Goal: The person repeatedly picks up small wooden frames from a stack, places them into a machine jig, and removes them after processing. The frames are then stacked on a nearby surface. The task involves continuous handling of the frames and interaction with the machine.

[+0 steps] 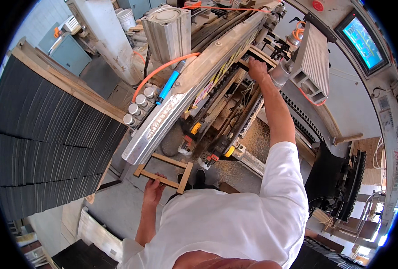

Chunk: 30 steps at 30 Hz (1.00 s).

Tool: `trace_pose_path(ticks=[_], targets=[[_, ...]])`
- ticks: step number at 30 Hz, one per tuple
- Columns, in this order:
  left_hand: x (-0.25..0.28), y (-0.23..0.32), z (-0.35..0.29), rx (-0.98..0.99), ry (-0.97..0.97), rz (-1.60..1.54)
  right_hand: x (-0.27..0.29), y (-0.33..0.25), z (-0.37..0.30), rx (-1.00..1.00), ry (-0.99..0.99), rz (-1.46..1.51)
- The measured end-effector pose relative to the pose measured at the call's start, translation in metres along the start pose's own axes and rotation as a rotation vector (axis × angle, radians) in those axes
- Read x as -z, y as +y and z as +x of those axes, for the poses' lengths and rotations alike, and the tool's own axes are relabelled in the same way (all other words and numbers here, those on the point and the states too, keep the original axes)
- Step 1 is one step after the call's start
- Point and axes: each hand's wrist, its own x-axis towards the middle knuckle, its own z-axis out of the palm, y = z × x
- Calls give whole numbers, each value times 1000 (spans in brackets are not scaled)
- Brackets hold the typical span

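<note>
Head view has the wooden frame [185,178] down by your waist, long rails slanting down to the right, your left hand [152,193] gripping the nearer one; your right hand [258,70] is way up the machine [188,87], can't tell its grip.

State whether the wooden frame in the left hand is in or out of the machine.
Out: the left hand holds the wooden frame on the near side of the machine's rails.

Tan wood frame [184,178], 4 bars, open ctr, in L hand [153,190]; pale wood bar [263,56] by R hand [257,69].
</note>
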Motion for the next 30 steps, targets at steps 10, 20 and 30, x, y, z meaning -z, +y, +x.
trace_pose_path(ticks=[10,20,30], targets=[[-18,-37,33,30,93,139,14,4,4,95,-80,4],[-26,-36,5,-73,186,346,-4,15,18,139,-11,-122],[-23,29,-47,-519,232,586,-13,24,19,37,-47,-82]])
